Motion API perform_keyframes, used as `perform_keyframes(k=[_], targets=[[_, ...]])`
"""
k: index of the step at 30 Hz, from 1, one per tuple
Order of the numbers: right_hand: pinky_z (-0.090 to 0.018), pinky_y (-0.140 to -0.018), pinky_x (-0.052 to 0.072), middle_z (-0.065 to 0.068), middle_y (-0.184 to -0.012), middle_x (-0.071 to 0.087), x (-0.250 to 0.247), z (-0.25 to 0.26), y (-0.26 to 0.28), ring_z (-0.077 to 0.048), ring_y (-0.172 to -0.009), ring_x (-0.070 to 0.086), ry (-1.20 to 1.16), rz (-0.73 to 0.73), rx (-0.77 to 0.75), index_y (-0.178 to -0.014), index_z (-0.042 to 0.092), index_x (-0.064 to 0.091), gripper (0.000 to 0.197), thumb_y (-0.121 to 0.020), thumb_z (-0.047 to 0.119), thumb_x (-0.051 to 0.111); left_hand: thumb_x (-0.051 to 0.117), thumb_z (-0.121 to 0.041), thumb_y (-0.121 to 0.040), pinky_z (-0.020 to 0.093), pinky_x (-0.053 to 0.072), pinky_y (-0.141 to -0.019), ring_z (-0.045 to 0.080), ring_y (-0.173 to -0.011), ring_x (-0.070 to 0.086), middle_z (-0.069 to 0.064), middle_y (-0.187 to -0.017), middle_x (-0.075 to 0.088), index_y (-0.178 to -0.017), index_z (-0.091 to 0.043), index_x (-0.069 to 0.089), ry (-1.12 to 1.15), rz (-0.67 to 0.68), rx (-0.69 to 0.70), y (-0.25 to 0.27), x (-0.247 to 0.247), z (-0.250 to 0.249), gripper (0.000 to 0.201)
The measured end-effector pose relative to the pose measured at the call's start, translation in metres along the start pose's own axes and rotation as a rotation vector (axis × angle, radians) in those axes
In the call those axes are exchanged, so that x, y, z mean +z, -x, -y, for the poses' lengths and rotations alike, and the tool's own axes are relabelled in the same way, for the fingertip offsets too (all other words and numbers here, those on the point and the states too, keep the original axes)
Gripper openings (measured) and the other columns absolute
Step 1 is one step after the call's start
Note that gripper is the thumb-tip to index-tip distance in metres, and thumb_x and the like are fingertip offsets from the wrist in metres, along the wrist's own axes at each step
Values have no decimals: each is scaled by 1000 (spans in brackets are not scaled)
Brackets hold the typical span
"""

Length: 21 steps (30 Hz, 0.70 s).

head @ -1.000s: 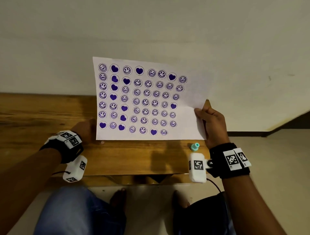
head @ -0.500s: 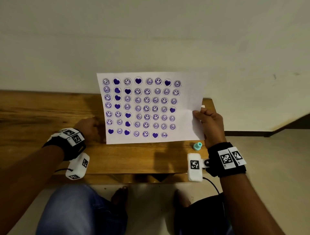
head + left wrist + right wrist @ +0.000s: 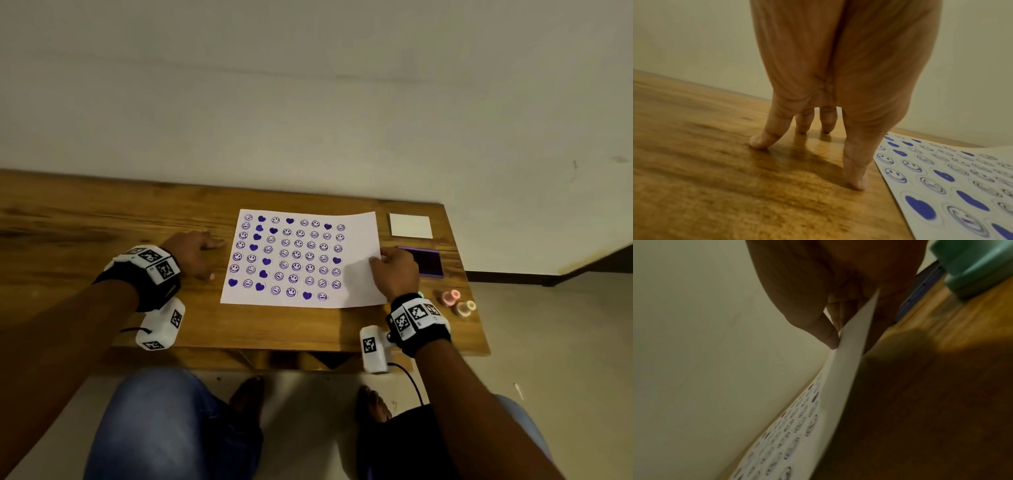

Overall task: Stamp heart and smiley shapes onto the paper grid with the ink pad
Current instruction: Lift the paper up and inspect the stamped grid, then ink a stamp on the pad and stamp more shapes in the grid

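The white paper grid (image 3: 356, 274), covered with purple smileys and hearts, lies nearly flat on the wooden table (image 3: 102, 219). My right hand (image 3: 394, 270) pinches its right edge between thumb and fingers; the right wrist view shows that edge (image 3: 855, 331) still lifted off the wood. My left hand (image 3: 195, 250) rests on the table left of the sheet, fingertips (image 3: 758, 142) down on the wood, holding nothing. The purple ink pad (image 3: 428, 262) sits open just right of my right hand. A teal stamp (image 3: 972, 267) stands close by my right wrist.
A white square lid or card (image 3: 410, 225) lies beyond the ink pad. Two more stamps, pink (image 3: 449, 297) and orange (image 3: 464, 308), lie near the table's right front corner. A wall runs behind the table. My knees are below the front edge.
The sheet was held upright facing me; my right hand has lowered it onto the table. My left hand, near its left edge a second ago, now rests on the wood beside it.
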State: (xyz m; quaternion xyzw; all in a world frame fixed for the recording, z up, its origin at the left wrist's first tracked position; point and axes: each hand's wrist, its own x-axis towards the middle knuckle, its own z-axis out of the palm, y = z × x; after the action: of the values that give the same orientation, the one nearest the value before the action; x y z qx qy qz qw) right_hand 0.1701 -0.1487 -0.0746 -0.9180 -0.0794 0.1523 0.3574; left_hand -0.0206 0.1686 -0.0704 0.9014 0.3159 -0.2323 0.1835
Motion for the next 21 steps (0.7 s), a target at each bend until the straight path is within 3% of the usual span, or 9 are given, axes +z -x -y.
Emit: perform_keyframes(k=[10, 12, 16, 18, 21], targets=[[-38, -102, 47, -8, -124, 70, -15, 6, 3, -29, -115, 64, 128, -91, -46, -129, 15, 66, 42, -92, 36, 65, 84, -26, -68, 37, 22, -117, 27, -144, 23, 3, -159, 15, -144, -34, 36, 36, -36, -5, -1, 7, 1, 90], [-36, -98, 48, -5, -117, 73, -24, 5, 5, -26, -110, 67, 136, -139, -65, -123, 17, 70, 37, -91, 36, 65, 84, -25, -68, 37, 25, -115, 27, -144, 24, 3, -159, 14, -144, -34, 37, 45, -45, -5, 0, 8, 0, 89], [-27, -77, 49, 0, -97, 76, -43, -7, 17, -21, -92, 69, 266, -214, -145, -102, 21, 75, 21, -90, 35, 65, 82, -24, -69, 38, 30, -112, 28, -142, 28, 3, -159, 14, -144, -32, 37, 58, -53, -19, 5, 8, -4, 88], [-25, -74, 49, -3, -106, 75, -52, -15, 25, -23, -99, 69, 358, -187, -155, -107, 20, 74, 23, -89, 33, 69, 82, -26, -69, 39, 29, -113, 29, -142, 29, 4, -159, 17, -145, -31, 37, 45, -54, -15, 10, 6, -6, 89], [-29, -86, 51, -6, -124, 70, -63, -27, 33, -26, -115, 64, 444, -139, -152, -121, 16, 70, 36, -87, 30, 73, 82, -23, -71, 41, 29, -113, 29, -141, 29, 5, -158, 22, -146, -27, 34, 57, -44, -32, 15, 3, -8, 89]])
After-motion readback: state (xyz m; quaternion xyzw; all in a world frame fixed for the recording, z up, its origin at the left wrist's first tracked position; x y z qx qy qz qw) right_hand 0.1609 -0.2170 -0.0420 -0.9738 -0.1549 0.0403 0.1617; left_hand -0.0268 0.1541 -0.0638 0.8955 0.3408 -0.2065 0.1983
